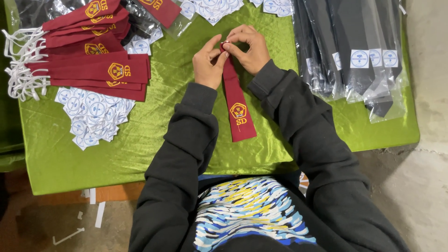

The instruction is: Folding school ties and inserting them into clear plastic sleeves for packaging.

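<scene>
A maroon tie (237,105) with a yellow embroidered emblem lies lengthwise on the green cloth (158,135), wide end toward me. My left hand (208,63) and my right hand (247,48) both pinch its narrow top end, fingertips meeting there around something small that I cannot make out.
A stack of maroon ties (93,56) with white elastic loops (21,65) lies at the left. Below it sits a heap of small white round-printed labels (91,116); more labels (210,8) lie at the top. Dark ties in clear plastic sleeves (359,51) are piled at the right. The table edge runs near me.
</scene>
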